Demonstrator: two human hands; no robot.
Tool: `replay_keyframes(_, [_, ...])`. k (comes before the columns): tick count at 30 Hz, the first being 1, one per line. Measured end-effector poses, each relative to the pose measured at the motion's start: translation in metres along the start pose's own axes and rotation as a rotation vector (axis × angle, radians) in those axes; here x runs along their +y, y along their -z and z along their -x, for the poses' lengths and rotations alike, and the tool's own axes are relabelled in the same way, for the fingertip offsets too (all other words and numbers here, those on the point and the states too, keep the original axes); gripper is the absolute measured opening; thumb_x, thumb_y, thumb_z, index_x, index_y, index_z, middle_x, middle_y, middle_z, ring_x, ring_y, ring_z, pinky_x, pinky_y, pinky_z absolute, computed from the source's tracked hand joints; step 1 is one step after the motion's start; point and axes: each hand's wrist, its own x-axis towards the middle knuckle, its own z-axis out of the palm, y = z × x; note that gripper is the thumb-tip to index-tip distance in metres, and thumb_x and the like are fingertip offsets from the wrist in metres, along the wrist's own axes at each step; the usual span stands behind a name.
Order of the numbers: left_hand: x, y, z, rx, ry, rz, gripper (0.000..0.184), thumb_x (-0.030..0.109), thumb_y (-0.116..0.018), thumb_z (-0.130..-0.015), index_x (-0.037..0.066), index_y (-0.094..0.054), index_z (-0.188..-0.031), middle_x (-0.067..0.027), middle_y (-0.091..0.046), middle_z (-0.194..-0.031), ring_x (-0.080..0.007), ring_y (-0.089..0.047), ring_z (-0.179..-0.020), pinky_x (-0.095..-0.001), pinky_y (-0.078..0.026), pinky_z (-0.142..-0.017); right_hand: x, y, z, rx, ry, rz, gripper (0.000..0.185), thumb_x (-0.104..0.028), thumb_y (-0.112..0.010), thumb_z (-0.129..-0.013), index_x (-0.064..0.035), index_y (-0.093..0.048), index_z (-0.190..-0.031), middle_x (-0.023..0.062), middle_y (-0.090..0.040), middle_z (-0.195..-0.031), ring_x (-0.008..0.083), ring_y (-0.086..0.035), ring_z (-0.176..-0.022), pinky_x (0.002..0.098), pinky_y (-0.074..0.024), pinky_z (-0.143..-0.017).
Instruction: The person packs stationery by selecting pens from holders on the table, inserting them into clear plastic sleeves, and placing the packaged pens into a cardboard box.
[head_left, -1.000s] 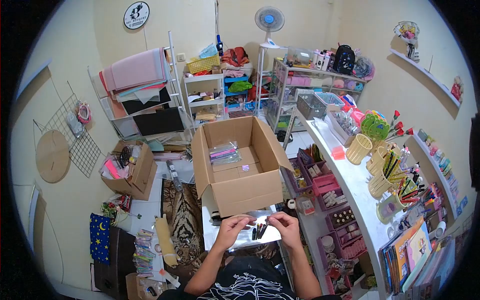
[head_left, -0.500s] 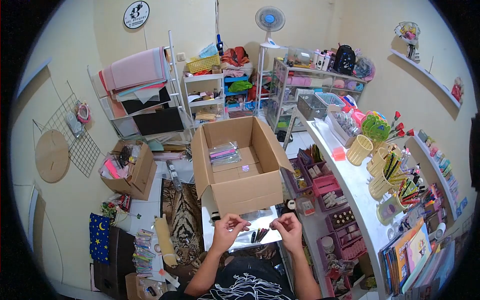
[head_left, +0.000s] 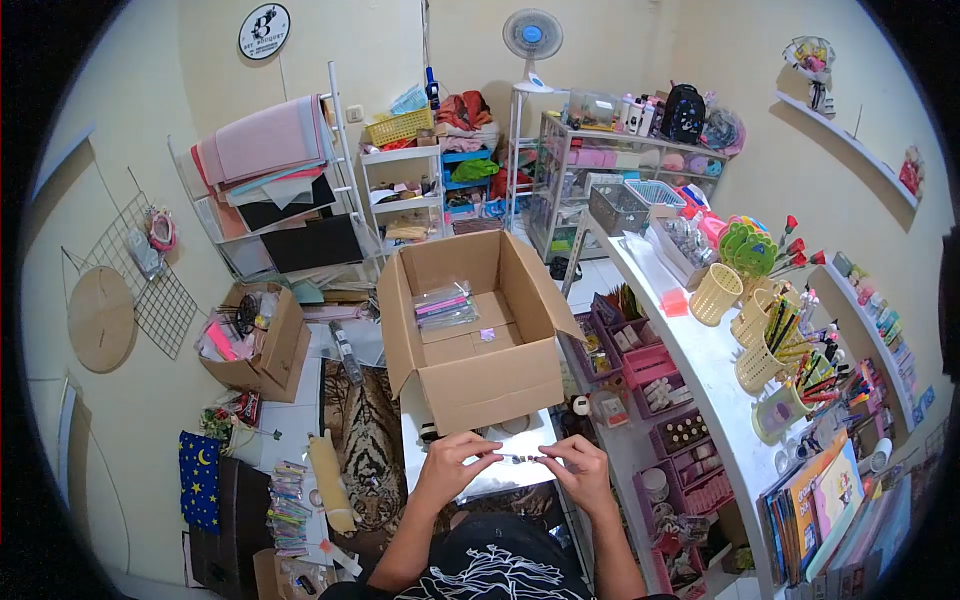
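My left hand (head_left: 452,468) and my right hand (head_left: 582,468) are level above the small white table, each pinching one end of what looks like a clear plastic packet (head_left: 519,459). Small dark pieces show between my fingertips; they look like the ends of pens, seen nearly end-on. Directly beyond my hands stands an open cardboard box (head_left: 490,388). Inside it, toward the left, lies a clear packet of coloured pens (head_left: 446,306). A small lilac piece (head_left: 487,335) rests on the box floor.
The white table (head_left: 500,480) supports the box. To the right, a long white counter (head_left: 690,345) carries baskets, pens and books, with pink trays (head_left: 655,368) on shelves beneath. At left are another cardboard box (head_left: 262,365) and a pile of pen packets (head_left: 290,510).
The dark pens that showed fanned out below my hands now appear as a short row between my fingertips. My hands remain pinched, and the view has shifted slightly.
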Motion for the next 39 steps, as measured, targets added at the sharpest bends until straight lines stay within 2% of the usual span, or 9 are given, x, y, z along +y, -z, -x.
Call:
replay_keyframes(6, [-0.006,-0.002,-0.002,-0.007,-0.031,-0.038,0.011,0.007,-0.075,-0.079,0.004,-0.075,-0.090,-0.0078,-0.071,-0.090,-0.0185,-0.067,-0.084,-0.0300,-0.052,-0.077,0.007,-0.005,-0.005,0.066,0.181,0.069,0.013,-0.004,-0.074,-0.079,-0.0022,-0.072,-0.092,0.0107,-0.069,-0.088,0.0229,-0.068,-0.084,0.0314,-0.0531,-0.074])
replay_keyframes(9, [-0.028,-0.021,0.003,-0.011,0.048,0.294,0.016,0.010,-0.072,-0.084,0.001,-0.071,-0.096,-0.0076,-0.071,-0.090,-0.0174,-0.068,-0.084,-0.0289,-0.052,-0.077,0.024,-0.023,0.001,0.037,-0.001,-0.253,0.010,-0.005,-0.070,-0.084,-0.0004,-0.070,-0.093,0.0110,-0.072,-0.093,0.0187,-0.070,-0.088,0.0293,-0.0540,-0.076])
replay_keyframes(11, [-0.035,-0.035,0.009,0.038,0.391,0.693,0.022,0.007,-0.070,-0.086,-0.002,-0.064,-0.105,-0.0081,-0.071,-0.089,-0.0176,-0.068,-0.088,-0.0294,-0.052,-0.081,0.026,-0.032,0.004,0.064,-0.250,-0.467,0.010,-0.005,-0.067,-0.087,0.0020,-0.069,-0.095,0.0108,-0.073,-0.093,0.0149,-0.070,-0.086,0.0276,-0.0546,-0.077])
replay_keyframes(15, [0.004,-0.032,0.003,0.349,0.190,-0.092,0.029,0.010,-0.073,-0.083,-0.002,-0.061,-0.107,-0.0158,-0.063,-0.118,-0.0254,-0.063,-0.106,-0.0323,-0.050,-0.085,0.024,-0.040,-0.006,0.310,-0.242,-0.331,0.011,-0.005,-0.067,-0.088,0.0033,-0.070,-0.095,0.0100,-0.073,-0.086,0.0138,-0.070,-0.077,0.0266,-0.0551,-0.072])
replay_keyframes(20, [0.001,-0.056,0.015,-0.088,0.107,0.211,0.066,0.028,-0.058,-0.094,-0.005,-0.030,-0.145,-0.0258,-0.039,-0.145,-0.0369,-0.037,-0.137,-0.0395,-0.029,-0.112,0.003,-0.048,-0.013,0.445,-0.149,-0.081,0.013,-0.003,-0.070,-0.084,0.0019,-0.072,-0.096,0.0118,-0.073,-0.087,0.0133,-0.069,-0.077,0.0259,-0.0544,-0.071])
replay_keyframes(21, [0.003,-0.062,0.017,-0.118,0.090,0.229,0.069,0.031,-0.054,-0.096,-0.005,-0.025,-0.146,-0.0274,-0.034,-0.147,-0.0375,-0.031,-0.140,-0.0396,-0.025,-0.114,-0.001,-0.051,-0.012,0.399,-0.068,-0.047,0.019,-0.003,-0.072,-0.081,0.0010,-0.072,-0.099,0.0164,-0.072,-0.091,0.0245,-0.072,-0.081,0.0314,-0.0557,-0.073])
replay_keyframes(28, [-0.011,-0.066,0.017,0.073,0.100,0.407,0.062,0.020,-0.061,-0.093,-0.004,-0.033,-0.143,-0.0220,-0.048,-0.139,-0.0296,-0.051,-0.125,-0.0378,-0.040,-0.103,-0.018,-0.055,-0.004,0.199,0.242,0.062,0.038,0.009,-0.061,-0.078,0.0045,-0.062,-0.115,0.0197,-0.067,-0.112,0.0328,-0.065,-0.105,0.0361,-0.0532,-0.086])
replay_keyframes(30, [-0.007,-0.068,0.013,0.233,0.150,0.482,0.051,0.004,-0.070,-0.084,-0.002,-0.051,-0.131,-0.0152,-0.065,-0.119,-0.0182,-0.065,-0.102,-0.0304,-0.051,-0.087,-0.019,-0.055,-0.001,0.190,0.201,0.007,0.038,0.010,-0.060,-0.079,0.0042,-0.061,-0.117,0.0197,-0.067,-0.111,0.0321,-0.066,-0.103,0.0360,-0.0535,-0.085])
replay_keyframes(39, [-0.008,-0.051,0.010,0.210,0.246,0.401,0.026,0.001,-0.065,-0.089,-0.003,-0.064,-0.115,-0.0106,-0.071,-0.102,-0.0140,-0.067,-0.092,-0.0265,-0.052,-0.082,-0.006,-0.055,0.009,0.331,-0.009,-0.128,0.036,0.000,-0.075,-0.075,0.0007,-0.061,-0.108,0.0157,-0.068,-0.096,0.0253,-0.068,-0.084,0.0323,-0.0521,-0.072])
